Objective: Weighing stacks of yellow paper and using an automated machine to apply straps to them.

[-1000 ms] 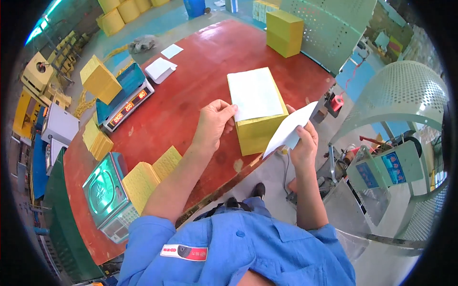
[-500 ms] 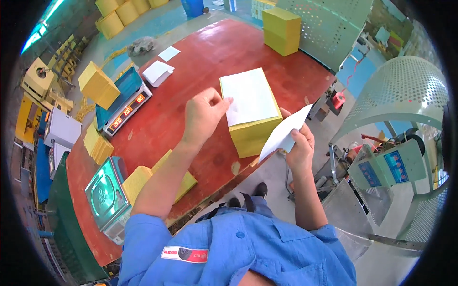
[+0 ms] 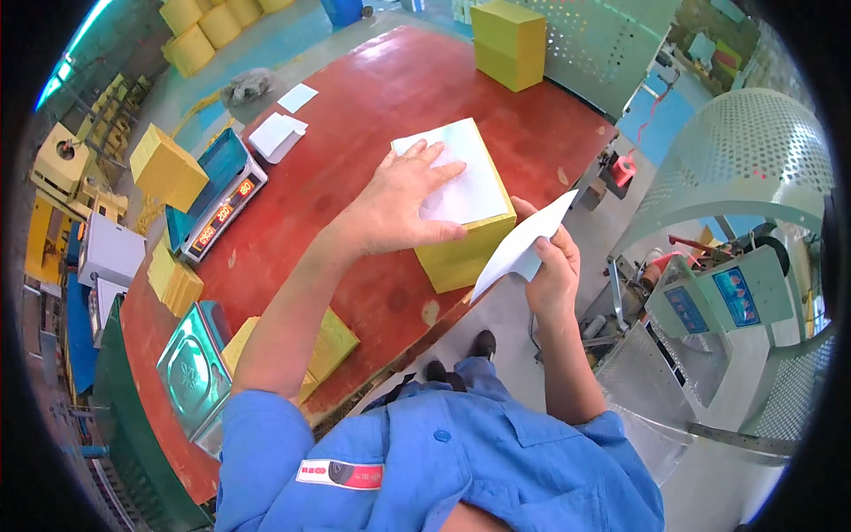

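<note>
A block-shaped stack of yellow paper [image 3: 452, 264] stands on the red table [image 3: 355, 97], near its right edge. On its top lies a white sheet [image 3: 474, 182]. My left hand [image 3: 394, 204] rests over that sheet with fingers spread, hiding its left part, and grips nothing. To the right of the stack, my right hand [image 3: 557, 266] pinches loose white paper [image 3: 514, 246] between thumb and fingers. This paper is tilted and slightly curved, its lower corner in front of the stack's side. I cannot tell how many sheets it has.
Left on the table are a scale with red digits [image 3: 222, 211] bearing a yellow block [image 3: 167, 167], a shiny-pan scale [image 3: 191, 368] and yellow stacks [image 3: 332, 348]. White papers [image 3: 277, 137] lie farther back. Another yellow block [image 3: 508, 49] stands at the far right. Perforated metal guards [image 3: 736, 168] are beyond.
My left hand has gone from closed fingers at the sheet's left edge to spread fingers lying over the sheet. My right hand still holds the white paper in nearly the same place.
</note>
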Tool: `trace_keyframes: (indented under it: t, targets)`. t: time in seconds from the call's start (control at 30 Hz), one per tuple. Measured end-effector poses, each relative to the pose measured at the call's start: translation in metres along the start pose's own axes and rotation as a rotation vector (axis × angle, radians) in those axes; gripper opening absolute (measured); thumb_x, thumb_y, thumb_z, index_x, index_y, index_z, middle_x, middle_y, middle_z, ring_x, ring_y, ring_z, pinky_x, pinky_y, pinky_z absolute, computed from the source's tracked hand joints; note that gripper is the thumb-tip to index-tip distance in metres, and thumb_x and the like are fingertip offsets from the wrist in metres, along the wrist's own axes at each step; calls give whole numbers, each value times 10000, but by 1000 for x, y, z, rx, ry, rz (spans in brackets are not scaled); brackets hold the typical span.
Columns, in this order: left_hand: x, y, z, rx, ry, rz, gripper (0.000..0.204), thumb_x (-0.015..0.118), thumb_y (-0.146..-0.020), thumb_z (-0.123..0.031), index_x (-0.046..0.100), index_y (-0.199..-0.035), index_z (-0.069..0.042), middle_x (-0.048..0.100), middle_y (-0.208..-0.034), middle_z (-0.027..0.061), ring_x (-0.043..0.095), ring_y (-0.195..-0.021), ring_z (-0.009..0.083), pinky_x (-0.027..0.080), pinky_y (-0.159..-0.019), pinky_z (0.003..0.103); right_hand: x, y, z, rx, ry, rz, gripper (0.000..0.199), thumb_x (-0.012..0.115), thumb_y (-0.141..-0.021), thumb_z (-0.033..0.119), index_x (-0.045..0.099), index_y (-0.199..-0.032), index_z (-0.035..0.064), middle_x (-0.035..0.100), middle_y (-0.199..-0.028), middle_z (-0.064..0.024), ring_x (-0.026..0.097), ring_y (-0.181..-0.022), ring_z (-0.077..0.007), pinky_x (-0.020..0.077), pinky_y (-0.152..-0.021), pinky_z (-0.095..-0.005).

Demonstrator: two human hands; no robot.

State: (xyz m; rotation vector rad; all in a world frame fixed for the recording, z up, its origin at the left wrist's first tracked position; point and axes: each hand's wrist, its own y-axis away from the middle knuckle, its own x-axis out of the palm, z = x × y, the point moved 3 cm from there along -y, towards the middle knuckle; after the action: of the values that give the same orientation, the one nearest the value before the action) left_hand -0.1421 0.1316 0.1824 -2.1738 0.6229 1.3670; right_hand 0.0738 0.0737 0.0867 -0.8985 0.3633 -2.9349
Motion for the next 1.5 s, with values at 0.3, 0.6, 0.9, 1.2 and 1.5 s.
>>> trace_keyframes:
  t: [0.3, 0.6, 0.9, 1.2, 1.5]
  targets:
    - [12, 5, -1, 19, -100, -76, 735, 659, -818, -491, 487, -1389, -60, 342, -1470, 309, 282, -1399, 443, 173, -1159, 501, 2, -4, -4, 55, -119, -39, 514, 544, -812, 189, 549, -1234, -106, 570, -1292, -233, 540, -1209, -333, 382, -1065, -427]
    - [20, 4, -11, 28, -193, -105, 718, 495, -926, -568, 454, -1401, -31, 328, -1469, 318, 277, -1396, 450, 172, -1156, 526, -2, -2, -8, 54, -158, -37, 512, 550, -816, 203, 553, -1227, -102, 585, -1274, -221, 572, -1158, -304, 432, -1013, -402]
    - [3, -8, -21, 61, -208, -22, 490, 535, -954, -409, 597, -1255, -27, 526, -1307, 274, 479, -1246, 407, 365, -1061, 459, -9, 2, -12, 85, -175, -18, 437, 511, -829, 151, 574, -1201, -70, 618, -1225, -185, 633, -1007, -227, 514, -842, -344]
    - [38, -35, 3, -54, -405, -326, 373, 496, -958, -247, 576, -1261, -44, 508, -1345, 213, 467, -1252, 354, 340, -1071, 470, -55, 13, -65, 191, -162, -230, 296, 506, -876, 115, 611, -1119, -17, 662, -1024, -105, 661, -788, -187, 547, -691, -308]
    - [43, -29, 6, -52, -284, -235, 429, 462, -960, -236, 496, -1346, -51, 453, -1405, 221, 417, -1302, 373, 275, -1094, 502, -86, 50, -123, 619, -191, -484, 225, 554, -862, 130, 605, -1054, 25, 610, -913, -78, 599, -878, -209, 476, -746, -346]
